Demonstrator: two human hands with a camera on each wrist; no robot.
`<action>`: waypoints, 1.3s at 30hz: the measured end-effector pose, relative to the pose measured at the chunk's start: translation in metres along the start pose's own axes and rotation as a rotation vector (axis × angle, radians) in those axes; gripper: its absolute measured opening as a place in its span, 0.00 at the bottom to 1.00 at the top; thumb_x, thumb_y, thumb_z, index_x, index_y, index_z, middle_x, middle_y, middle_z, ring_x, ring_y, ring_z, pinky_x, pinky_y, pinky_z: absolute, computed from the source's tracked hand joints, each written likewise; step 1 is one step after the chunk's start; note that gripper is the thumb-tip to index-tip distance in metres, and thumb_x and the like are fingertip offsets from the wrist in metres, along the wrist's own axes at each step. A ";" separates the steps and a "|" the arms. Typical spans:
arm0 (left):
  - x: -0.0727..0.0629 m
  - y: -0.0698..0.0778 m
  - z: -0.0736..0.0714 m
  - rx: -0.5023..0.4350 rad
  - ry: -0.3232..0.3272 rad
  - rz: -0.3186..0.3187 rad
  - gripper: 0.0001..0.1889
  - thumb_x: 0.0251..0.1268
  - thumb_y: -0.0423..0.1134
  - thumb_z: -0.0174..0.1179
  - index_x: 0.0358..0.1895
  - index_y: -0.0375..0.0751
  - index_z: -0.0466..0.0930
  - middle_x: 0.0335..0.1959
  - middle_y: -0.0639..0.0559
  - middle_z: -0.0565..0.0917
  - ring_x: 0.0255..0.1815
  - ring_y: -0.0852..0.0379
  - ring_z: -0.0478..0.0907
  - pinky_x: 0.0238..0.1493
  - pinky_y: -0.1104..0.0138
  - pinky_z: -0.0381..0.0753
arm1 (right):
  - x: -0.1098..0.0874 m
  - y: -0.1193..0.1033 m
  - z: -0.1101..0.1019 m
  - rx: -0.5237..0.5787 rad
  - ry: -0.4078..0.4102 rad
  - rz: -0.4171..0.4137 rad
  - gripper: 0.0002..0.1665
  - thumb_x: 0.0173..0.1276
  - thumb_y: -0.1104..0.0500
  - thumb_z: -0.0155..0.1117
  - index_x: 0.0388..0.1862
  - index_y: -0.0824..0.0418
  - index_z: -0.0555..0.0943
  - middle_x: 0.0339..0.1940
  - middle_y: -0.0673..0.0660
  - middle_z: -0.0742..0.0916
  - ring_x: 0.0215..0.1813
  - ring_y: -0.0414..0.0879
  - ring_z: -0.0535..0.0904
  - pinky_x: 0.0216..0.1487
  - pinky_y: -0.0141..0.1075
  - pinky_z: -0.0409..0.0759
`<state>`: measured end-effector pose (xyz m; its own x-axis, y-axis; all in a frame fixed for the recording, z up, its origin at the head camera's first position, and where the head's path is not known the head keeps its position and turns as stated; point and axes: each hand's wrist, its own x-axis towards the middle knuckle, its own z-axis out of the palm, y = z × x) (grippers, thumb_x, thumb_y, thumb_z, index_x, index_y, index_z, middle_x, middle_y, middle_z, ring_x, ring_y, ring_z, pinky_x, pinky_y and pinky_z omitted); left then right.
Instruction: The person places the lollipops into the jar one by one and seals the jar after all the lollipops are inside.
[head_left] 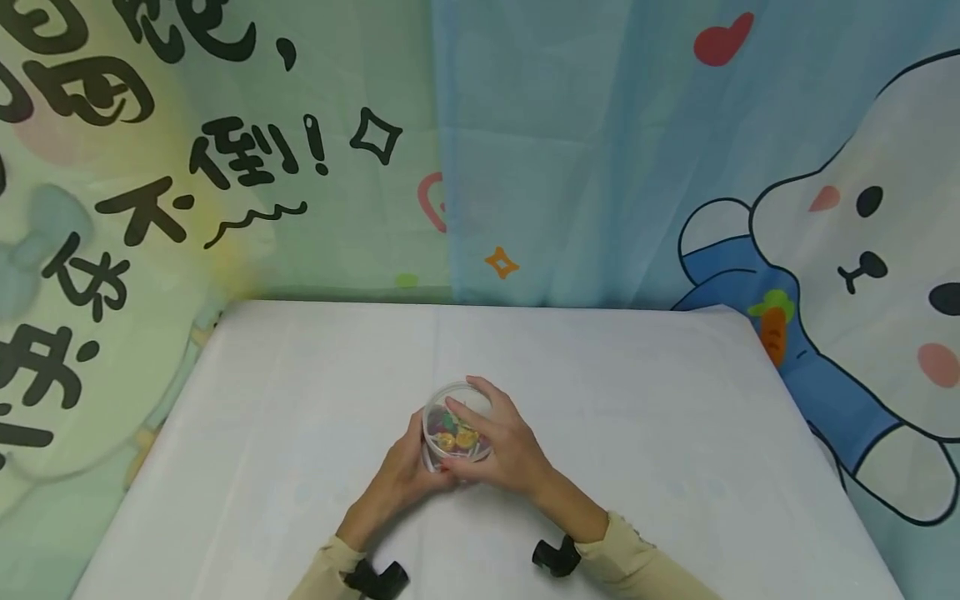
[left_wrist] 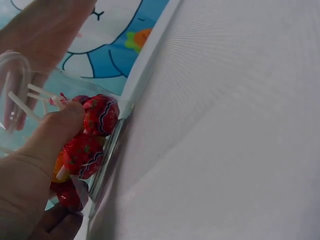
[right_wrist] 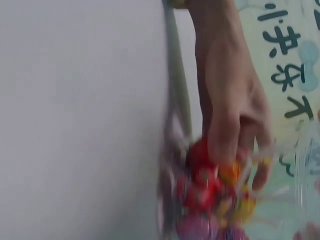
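Observation:
Over the white table, both hands are at a clear round plastic jar [head_left: 437,395] that holds several lollipops [head_left: 455,435] in red, yellow, green and purple wrappers. My left hand [head_left: 412,468] grips the jar's side, its thumb lying along the wall. Across the round top, my right hand [head_left: 504,440] spreads its fingers and thumb to the rim. In the left wrist view, red-wrapped lollipops [left_wrist: 100,115] show through the wall, white sticks pointing toward the jar's mouth. The right wrist view has the jar blurred, with the left hand [right_wrist: 227,100] around it.
A white cloth covers the table [head_left: 300,375]. Behind it hangs a printed backdrop [head_left: 540,150] with lettering at left and a cartoon animal at right. A black wrist-worn device [head_left: 557,557] sits by the right sleeve, another [head_left: 378,581] by the left.

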<state>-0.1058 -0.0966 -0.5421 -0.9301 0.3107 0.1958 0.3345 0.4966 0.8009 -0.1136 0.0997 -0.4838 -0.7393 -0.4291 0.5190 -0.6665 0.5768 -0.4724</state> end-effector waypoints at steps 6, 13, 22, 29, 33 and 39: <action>-0.002 0.001 0.000 0.025 0.016 -0.020 0.51 0.40 0.40 0.77 0.70 0.37 0.56 0.57 0.39 0.80 0.56 0.47 0.80 0.54 0.54 0.80 | -0.004 -0.031 0.014 -0.113 0.131 0.206 0.42 0.47 0.42 0.76 0.63 0.52 0.78 0.70 0.66 0.70 0.66 0.61 0.71 0.49 0.53 0.82; -0.001 -0.001 0.000 0.043 0.004 0.023 0.53 0.39 0.41 0.78 0.70 0.36 0.54 0.59 0.38 0.78 0.58 0.46 0.79 0.55 0.53 0.79 | -0.004 -0.027 0.009 -0.084 0.092 0.186 0.44 0.49 0.40 0.76 0.65 0.55 0.76 0.71 0.68 0.68 0.68 0.63 0.69 0.52 0.55 0.81; -0.002 0.000 0.004 -0.006 0.000 0.040 0.58 0.39 0.46 0.80 0.73 0.43 0.50 0.62 0.42 0.77 0.63 0.48 0.77 0.60 0.54 0.78 | 0.012 0.035 -0.020 0.330 -0.365 0.033 0.51 0.46 0.52 0.81 0.71 0.48 0.69 0.76 0.58 0.63 0.73 0.55 0.64 0.65 0.50 0.73; -0.002 0.006 0.009 0.083 0.018 0.045 0.57 0.41 0.50 0.78 0.73 0.37 0.50 0.57 0.40 0.80 0.56 0.47 0.81 0.53 0.56 0.82 | -0.002 0.029 -0.008 0.332 -0.196 0.050 0.52 0.44 0.50 0.81 0.70 0.51 0.70 0.71 0.61 0.67 0.67 0.54 0.69 0.60 0.44 0.76; -0.001 0.007 0.010 0.112 0.058 0.059 0.55 0.42 0.47 0.77 0.72 0.34 0.52 0.56 0.39 0.80 0.54 0.47 0.82 0.50 0.57 0.82 | -0.005 0.018 -0.001 0.259 -0.092 0.103 0.52 0.41 0.49 0.82 0.68 0.51 0.72 0.71 0.59 0.69 0.68 0.54 0.69 0.61 0.49 0.76; -0.004 0.008 0.012 0.158 0.098 0.065 0.54 0.39 0.43 0.78 0.69 0.29 0.54 0.54 0.36 0.81 0.49 0.47 0.83 0.45 0.58 0.83 | -0.012 -0.003 0.008 0.171 0.031 0.187 0.54 0.38 0.51 0.84 0.68 0.54 0.72 0.70 0.62 0.69 0.69 0.59 0.68 0.60 0.55 0.76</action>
<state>-0.0974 -0.0841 -0.5430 -0.9136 0.2697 0.3043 0.4066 0.6017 0.6874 -0.1037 0.0974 -0.4939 -0.8499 -0.3026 0.4315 -0.5267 0.5175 -0.6744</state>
